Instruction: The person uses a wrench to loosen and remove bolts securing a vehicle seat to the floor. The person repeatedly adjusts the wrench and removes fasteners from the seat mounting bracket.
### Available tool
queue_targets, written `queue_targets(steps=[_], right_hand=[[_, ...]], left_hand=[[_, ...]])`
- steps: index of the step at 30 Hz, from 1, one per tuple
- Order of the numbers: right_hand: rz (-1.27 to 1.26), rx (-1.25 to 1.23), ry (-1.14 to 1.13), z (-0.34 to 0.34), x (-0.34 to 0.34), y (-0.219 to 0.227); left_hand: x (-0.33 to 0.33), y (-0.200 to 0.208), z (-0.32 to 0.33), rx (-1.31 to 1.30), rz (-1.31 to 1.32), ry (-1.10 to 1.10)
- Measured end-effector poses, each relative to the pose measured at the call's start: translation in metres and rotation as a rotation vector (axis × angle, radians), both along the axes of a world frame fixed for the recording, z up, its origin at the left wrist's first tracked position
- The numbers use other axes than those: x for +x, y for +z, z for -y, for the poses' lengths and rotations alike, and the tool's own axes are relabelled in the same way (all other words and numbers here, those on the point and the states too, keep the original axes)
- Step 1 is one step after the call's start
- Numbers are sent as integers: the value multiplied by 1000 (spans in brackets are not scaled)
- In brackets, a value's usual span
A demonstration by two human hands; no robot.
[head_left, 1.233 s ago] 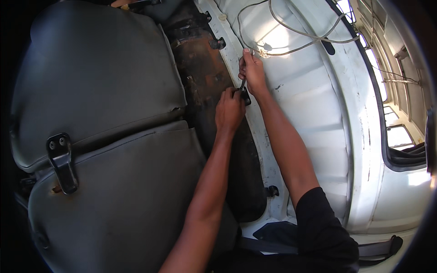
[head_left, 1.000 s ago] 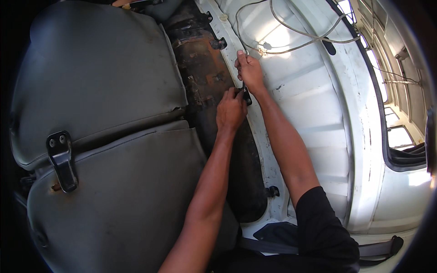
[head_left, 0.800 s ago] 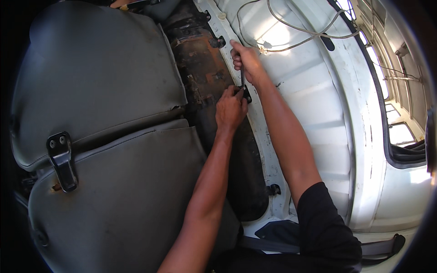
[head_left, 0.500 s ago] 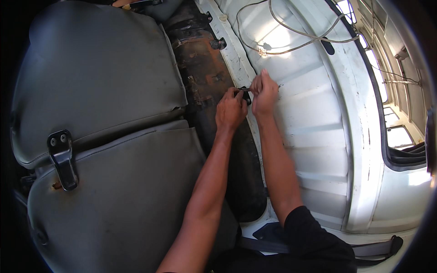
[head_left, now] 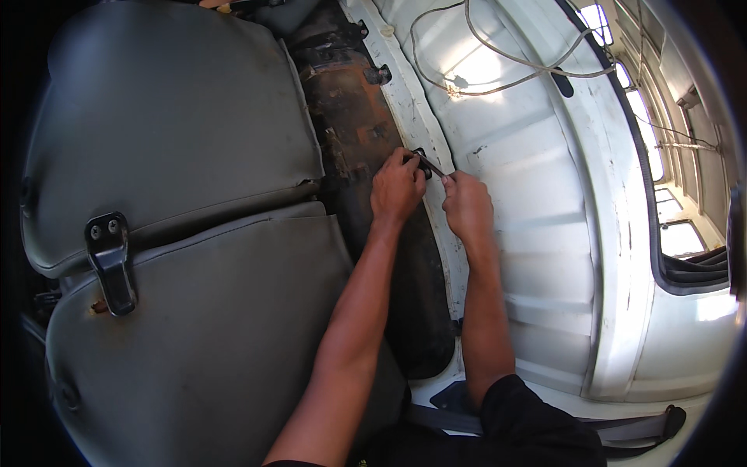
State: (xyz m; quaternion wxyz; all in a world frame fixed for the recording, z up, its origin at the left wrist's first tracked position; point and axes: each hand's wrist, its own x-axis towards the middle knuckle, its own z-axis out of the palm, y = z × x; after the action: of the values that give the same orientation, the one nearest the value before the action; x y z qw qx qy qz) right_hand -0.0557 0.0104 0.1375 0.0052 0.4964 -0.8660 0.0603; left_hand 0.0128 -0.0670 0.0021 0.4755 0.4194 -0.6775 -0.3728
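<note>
My right hand (head_left: pixel 469 206) is closed round one end of a slim metal wrench (head_left: pixel 433 166), which slants up and left to a small black bracket (head_left: pixel 426 165) on the white metal ledge. At the wrench's other end, my left hand (head_left: pixel 398 187) has its fingers bent and pressed together against the bracket. What those fingertips pinch is hidden, and the wrench's head cannot be made out clearly.
Grey padded seats (head_left: pixel 179 124) with a black metal bracket (head_left: pixel 111 261) fill the left side. A rusty dark floor strip (head_left: pixel 350 117) runs beside the white ribbed panel (head_left: pixel 537 226). A loose cable (head_left: pixel 510 87) loops over the panel; a grey belt (head_left: pixel 622 430) lies near my right sleeve.
My right hand has moved down and toward me, swinging its end of the wrench from nearly level to a downward slant. My left hand has stayed at the bracket.
</note>
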Motion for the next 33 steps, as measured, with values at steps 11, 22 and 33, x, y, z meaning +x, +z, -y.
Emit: queue_targets(steps=[11, 22, 33], right_hand=[[-21, 142, 84, -31, -5, -58], [-285, 419, 181, 102, -6, 67], [-394, 623, 380, 164, -7, 62]], left_hand=[[-4, -1, 2, 89, -95, 69], [-4, 0, 2, -15, -24, 23], [-3, 5, 2, 50, -37, -30]])
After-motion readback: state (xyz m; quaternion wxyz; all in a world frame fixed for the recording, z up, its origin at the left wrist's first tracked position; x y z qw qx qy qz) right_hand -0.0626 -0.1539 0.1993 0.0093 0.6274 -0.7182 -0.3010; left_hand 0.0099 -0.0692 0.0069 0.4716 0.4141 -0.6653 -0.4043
